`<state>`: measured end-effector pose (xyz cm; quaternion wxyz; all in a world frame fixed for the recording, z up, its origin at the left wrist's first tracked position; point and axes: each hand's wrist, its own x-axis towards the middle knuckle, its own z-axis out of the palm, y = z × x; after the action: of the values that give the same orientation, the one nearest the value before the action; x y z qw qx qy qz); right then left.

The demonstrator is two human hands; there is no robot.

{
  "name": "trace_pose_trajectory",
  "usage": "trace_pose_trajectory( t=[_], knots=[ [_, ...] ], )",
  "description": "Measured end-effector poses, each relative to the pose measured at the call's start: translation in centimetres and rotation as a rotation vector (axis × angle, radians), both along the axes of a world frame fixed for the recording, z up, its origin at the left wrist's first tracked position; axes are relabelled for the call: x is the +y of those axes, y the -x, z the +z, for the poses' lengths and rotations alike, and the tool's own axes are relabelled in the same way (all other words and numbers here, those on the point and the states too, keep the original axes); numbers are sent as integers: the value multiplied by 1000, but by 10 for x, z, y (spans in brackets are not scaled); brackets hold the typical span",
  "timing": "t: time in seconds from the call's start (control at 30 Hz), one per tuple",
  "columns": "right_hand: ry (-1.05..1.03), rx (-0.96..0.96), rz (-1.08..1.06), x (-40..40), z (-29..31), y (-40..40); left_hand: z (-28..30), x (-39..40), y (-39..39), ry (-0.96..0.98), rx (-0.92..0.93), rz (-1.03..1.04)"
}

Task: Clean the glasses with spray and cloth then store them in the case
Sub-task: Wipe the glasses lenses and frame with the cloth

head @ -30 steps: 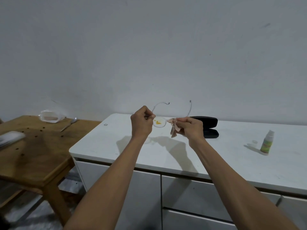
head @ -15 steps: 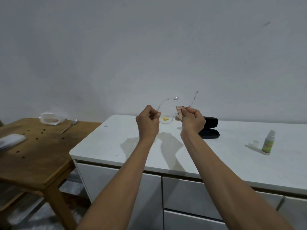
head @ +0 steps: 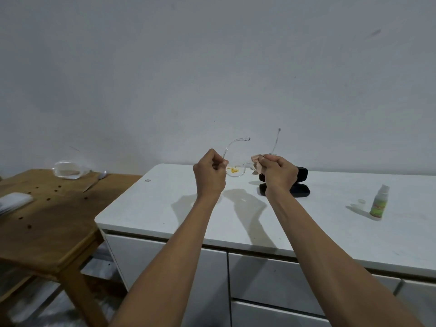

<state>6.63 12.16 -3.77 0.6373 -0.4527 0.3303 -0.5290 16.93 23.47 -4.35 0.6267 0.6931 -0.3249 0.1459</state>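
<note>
Partly hidden, glasses [head: 236, 172] pinched by left hand [head: 209, 175]; right hand [head: 279, 172] clutches cloth [head: 257, 162].

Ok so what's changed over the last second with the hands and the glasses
Both hands lifted the glasses off counter height and drew closer together; the right hand brought the cloth in against the right lens. The left hand kept its pinch on the frame throughout. The yellow smear on the left lens remains. The open case, spray bottle and its cap stayed put on the counter.

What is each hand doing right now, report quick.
Left hand: closed, pinching the glasses at the frame.
Right hand: closed, pressing the cloth against the other lens.
</note>
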Motion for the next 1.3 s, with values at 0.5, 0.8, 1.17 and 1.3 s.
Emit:
trace_pose_trajectory(
  t=[0.5, 0.8, 1.17, 1.3],
  knots=[
    [246, 203, 139, 17, -25, 6, -12, 4, -2, 24, 103, 93],
    [370, 256, 289, 14, -32, 16, -15, 9, -6, 21, 84, 125],
    [69, -12, 298, 32, -49, 3, -14, 9, -7, 72, 97, 230],
    [61, -62, 392, 56, -43, -7, -13, 10, -3, 106, 82, 173]
  ],
)
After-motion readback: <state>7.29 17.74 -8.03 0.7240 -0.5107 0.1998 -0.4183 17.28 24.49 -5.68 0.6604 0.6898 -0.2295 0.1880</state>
